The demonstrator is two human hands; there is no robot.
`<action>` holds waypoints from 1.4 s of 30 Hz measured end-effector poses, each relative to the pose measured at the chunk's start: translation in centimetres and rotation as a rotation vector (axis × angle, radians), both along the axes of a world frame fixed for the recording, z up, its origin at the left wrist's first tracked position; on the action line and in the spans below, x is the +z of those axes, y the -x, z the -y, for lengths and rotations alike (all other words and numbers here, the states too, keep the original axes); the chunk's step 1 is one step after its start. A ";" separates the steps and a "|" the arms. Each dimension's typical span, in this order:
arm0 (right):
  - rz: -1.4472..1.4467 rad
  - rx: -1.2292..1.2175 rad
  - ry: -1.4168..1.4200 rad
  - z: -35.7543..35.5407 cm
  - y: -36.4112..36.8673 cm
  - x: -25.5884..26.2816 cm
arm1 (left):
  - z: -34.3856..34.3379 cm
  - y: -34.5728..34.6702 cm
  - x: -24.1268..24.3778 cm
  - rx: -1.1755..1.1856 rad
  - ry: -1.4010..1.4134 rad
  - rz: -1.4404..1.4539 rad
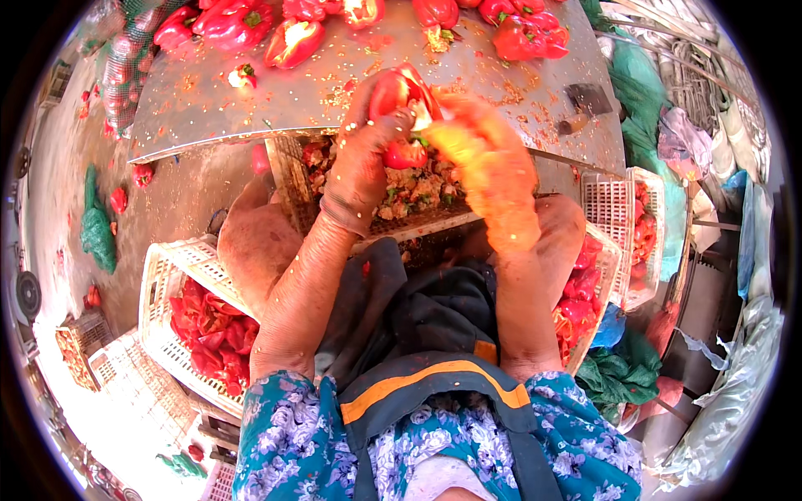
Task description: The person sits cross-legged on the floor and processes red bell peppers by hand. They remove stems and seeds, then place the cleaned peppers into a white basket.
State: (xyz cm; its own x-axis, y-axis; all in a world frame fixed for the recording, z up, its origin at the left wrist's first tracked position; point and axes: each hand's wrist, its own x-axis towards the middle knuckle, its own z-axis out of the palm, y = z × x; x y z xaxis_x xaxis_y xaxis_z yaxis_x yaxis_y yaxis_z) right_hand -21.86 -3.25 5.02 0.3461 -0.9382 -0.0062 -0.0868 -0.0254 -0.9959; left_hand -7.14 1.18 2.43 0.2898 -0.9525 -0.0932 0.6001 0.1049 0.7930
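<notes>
My bare left hand (363, 147) grips a red bell pepper (390, 95) that is cut open, its pale inner core (421, 116) showing. Over the pepper's right side is my right hand (479, 147), in an orange glove and blurred; whether its fingers close on the core is unclear. Just below the hands appears a red pepper piece (404, 155) with a bit of green stem; what holds it up is hidden. Beneath them, between my knees, a crate (291, 178) contains seedy pepper cores and scraps (407, 188).
Several red peppers (232, 25) lie across the seed-strewn metal table (301, 87). A broad-bladed knife (589, 100) rests near its right edge. White plastic crates with red pepper pieces flank me, one left (156, 313) and others right (608, 194). Green mesh (97, 232) lies on the floor.
</notes>
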 end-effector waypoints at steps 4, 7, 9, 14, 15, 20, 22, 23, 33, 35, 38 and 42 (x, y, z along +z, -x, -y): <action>-0.086 0.019 0.009 -0.1 -1.4 -1.7 | 0.4 0.4 -0.7 -0.038 0.068 0.088; -0.530 -0.060 0.236 -0.7 -1.8 -1.1 | 0.4 0.6 -0.9 -0.101 0.004 0.130; -0.513 -0.048 0.255 -0.8 -2.0 -1.4 | 0.5 0.1 -1.8 -0.080 -0.025 -0.040; 0.401 0.000 -0.475 -0.3 3.0 0.7 | 0.4 0.1 -0.3 -0.012 -0.055 -0.280; 0.176 0.023 -0.438 0.6 5.1 0.6 | 0.4 0.2 0.0 -0.016 -0.064 -0.281; 0.007 0.009 -0.299 0.0 4.9 -0.1 | 0.8 -0.4 -1.6 -0.061 0.068 -0.115; -0.046 0.216 0.251 0.1 3.1 -1.3 | 0.7 0.2 -0.8 -0.046 0.069 0.021; -0.151 0.272 0.362 0.3 2.7 -2.0 | 0.3 0.5 -0.4 -0.071 0.050 0.082; -0.156 0.194 0.051 0.2 -1.0 -4.4 | -0.6 1.6 -0.9 -0.144 -0.023 0.297; -0.439 0.150 0.411 0.7 -1.2 -4.3 | -0.1 2.0 -2.1 -0.073 0.005 0.055; -0.516 0.119 0.399 0.7 -1.4 -4.3 | 0.8 1.6 -3.8 -0.039 0.011 -0.263; -0.262 0.277 -0.343 -0.4 1.6 -0.4 | 0.4 1.0 -3.7 -0.098 -0.117 -0.384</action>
